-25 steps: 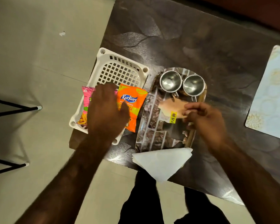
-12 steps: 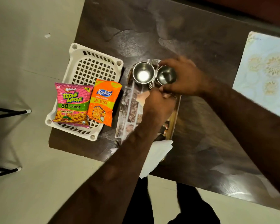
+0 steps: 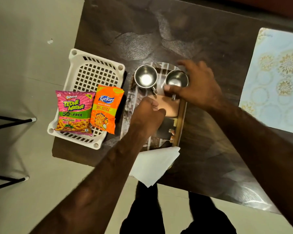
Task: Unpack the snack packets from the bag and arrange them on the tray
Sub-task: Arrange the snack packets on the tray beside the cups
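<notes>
Two packets (image 3: 88,112) on dark table (image 3: 201,39)

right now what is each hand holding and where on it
The right hand grips the right steel cup around its rim and side. The left hand rests closed on a tan packet; whether it grips it cannot be told.

packets (image 3: 88,112) on basket (image 3: 93,73), cups (image 3: 145,78) on tray (image 3: 180,125)

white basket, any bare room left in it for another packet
Yes: the white slatted plastic basket is bare in its far half, beyond the pink Bingo packet and the orange Kurkure packet. Its near half is crowded by those two packets.
</notes>
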A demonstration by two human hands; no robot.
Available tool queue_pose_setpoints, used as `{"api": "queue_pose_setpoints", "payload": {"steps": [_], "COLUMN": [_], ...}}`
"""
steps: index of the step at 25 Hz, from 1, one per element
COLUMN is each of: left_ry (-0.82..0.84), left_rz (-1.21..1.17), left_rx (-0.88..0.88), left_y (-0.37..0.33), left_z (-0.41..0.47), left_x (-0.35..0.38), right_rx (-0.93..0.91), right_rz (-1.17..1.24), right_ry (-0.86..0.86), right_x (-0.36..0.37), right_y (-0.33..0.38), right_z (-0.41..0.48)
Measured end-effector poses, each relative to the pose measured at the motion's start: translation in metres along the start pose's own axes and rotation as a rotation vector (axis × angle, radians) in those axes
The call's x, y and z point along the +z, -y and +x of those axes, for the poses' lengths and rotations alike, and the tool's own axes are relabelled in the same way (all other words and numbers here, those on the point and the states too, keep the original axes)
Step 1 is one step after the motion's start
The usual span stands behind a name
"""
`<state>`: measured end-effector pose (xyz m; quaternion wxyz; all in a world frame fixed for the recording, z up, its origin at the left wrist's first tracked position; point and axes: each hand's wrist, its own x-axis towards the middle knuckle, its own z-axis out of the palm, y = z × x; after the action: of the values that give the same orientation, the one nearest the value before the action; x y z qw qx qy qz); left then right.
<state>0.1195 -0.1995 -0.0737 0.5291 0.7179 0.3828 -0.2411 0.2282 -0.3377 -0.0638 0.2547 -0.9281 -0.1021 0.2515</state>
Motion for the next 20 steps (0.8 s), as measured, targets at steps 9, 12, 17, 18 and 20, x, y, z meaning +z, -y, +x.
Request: {"api": "queue_pose_setpoints", "payload": {"steps": [9, 12, 17, 18, 20], "left_ry": [-0.002, 0.011, 0.035, 0.057, 0.078], "left_rz": [0.008, 0.014, -0.024, -0.04, -0.046], "left_rx": [-0.052, -0.042, 0.003, 0.015, 0.038], "left_y": [0.019, 0.024, 0.033, 0.035, 0.038], "left_z": [0.003, -0.003, -0.01, -0.012, -0.014], "left_x": [-0.02, -0.02, -0.029, -0.031, -0.034], "right_rx": [-0.256, -0.245, -0.132, -0.118, -0.097], "right_rz": [-0.243, -0.395, -0.443, -0.442, -0.434], "right_ry": [0.126, 0.029, -0.169, -0.175, -0.181], "right_x": [0.012, 0.032, 0.04, 0.04, 0.04], "right_y": [0.073, 0.073, 0.068, 0.068, 0.07], "right_z": [0.025, 0.023, 0.026, 0.026, 0.026]}}
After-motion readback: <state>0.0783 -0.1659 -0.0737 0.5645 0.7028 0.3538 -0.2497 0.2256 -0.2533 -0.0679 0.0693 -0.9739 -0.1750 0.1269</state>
